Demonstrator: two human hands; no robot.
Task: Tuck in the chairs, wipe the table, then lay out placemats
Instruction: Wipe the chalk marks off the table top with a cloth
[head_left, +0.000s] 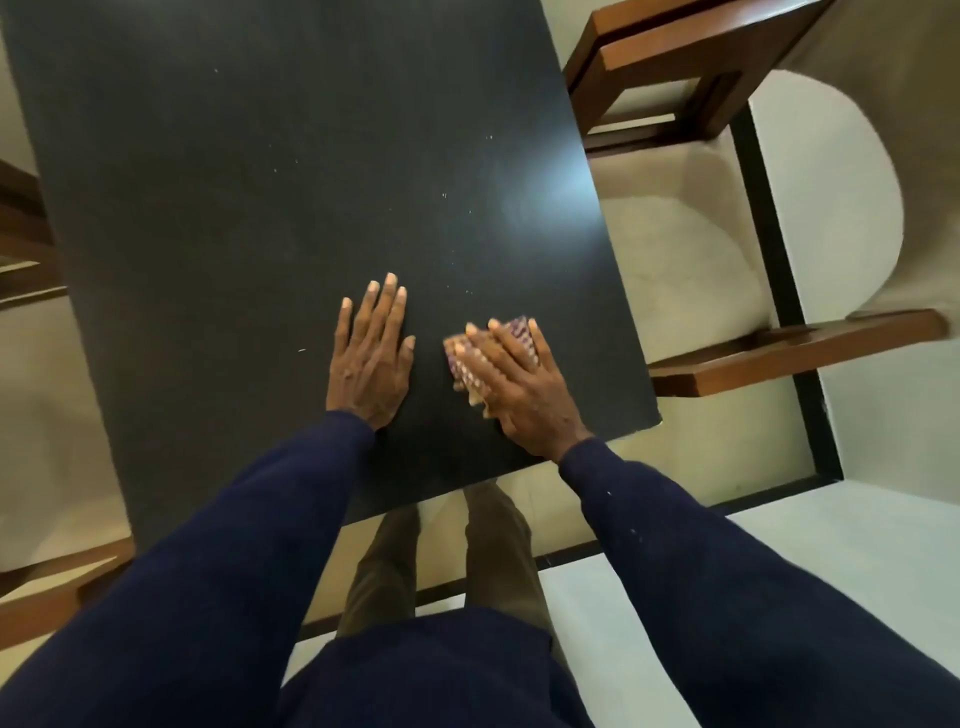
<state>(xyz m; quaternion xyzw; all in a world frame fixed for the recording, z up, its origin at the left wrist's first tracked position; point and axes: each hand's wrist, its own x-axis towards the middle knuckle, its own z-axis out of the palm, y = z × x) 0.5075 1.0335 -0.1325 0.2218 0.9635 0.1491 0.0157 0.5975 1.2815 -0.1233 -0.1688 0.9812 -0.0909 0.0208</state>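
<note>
Wiping of the matte black square surface (260, 182): right hand (524, 395), fingers straight, presses a small purple-and-tan patterned cloth (457, 361) near the right front corner; left hand (371, 364) lies flat, empty, just beside; pale specks (444, 195) lie ahead.

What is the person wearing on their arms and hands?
Long dark navy sleeves cover both arms down to the wrists: the left sleeve is plain, and the right sleeve has a few tiny pale specks. The left hand and right hand are bare, with no gloves, and no rings or watch show.
</note>
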